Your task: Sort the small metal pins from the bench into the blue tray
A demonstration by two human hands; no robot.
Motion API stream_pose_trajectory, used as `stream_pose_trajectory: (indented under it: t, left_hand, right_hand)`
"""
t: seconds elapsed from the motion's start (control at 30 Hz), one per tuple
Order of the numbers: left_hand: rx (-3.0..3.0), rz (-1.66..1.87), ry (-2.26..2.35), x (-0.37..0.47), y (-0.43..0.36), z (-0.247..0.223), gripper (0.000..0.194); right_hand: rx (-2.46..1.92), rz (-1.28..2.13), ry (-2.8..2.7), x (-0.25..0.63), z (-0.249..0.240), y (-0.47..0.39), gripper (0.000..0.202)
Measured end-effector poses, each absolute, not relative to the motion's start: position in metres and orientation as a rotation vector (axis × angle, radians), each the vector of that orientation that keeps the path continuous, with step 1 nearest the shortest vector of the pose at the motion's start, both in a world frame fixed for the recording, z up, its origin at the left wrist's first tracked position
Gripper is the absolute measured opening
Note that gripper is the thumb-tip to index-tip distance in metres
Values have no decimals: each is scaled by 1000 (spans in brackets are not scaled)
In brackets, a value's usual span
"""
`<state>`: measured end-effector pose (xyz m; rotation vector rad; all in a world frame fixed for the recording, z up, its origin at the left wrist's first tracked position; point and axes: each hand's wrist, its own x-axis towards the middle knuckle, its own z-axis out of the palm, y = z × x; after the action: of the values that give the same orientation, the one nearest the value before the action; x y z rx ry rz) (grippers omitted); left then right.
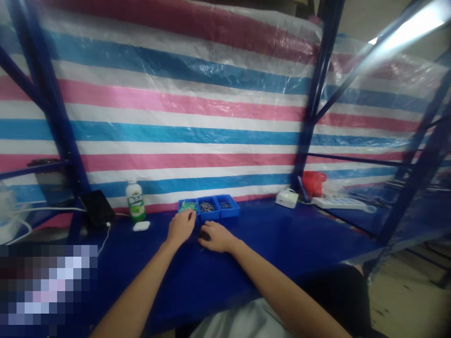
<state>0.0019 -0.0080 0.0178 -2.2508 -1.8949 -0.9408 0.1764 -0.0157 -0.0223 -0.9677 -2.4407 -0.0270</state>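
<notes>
Three small blue bins stand side by side on the blue table (268, 239). The left bin (180, 203) holds small green pieces, the middle bin (207, 218) many small metal parts that look like screws, and the right bin (230, 213) a few similar ones. My left hand (181, 227) is at the front of the left bin, fingers curled together; what they pinch, if anything, is hidden. In front of the middle bin, my right hand (219, 237) rests low over the table with fingers closed round a small dark object (205, 236), its kind unclear.
A white and green bottle (135, 201), a small white case (141, 226) and a dark tablet or phone (97, 208) with a cable stand at left. A white box (286, 198), a red bag (313, 183) and a power strip (338, 203) lie at right. Blue posts frame the striped sheet.
</notes>
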Motion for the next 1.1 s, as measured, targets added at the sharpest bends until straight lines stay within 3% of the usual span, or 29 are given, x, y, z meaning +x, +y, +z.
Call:
stream_pose_trajectory:
  t: [0.23, 0.4, 0.63, 0.8, 1.1]
  left_hand:
    - [-2641, -799, -1739, 0, -8, 12, 27]
    - [-2956, -625, -1623, -1, -9, 6, 29]
    - [-3013, -540, -1501, 0, -11, 7, 38]
    - [-3016, -550, -1481, 2, -15, 8, 39]
    - [-2957, -464, -1471, 7, -17, 7, 42]
  right_hand:
    - [-1123, 228, -2179, 218, -9, -10, 36]
    - [-1257, 445, -2278, 235, -7, -10, 39]
    - [-1355, 344, -2362, 228, -8, -12, 25]
    - [-1479, 254, -2345, 222, -4, -20, 38]
    - [-1695, 124, -2371, 209, 6, -29, 31]
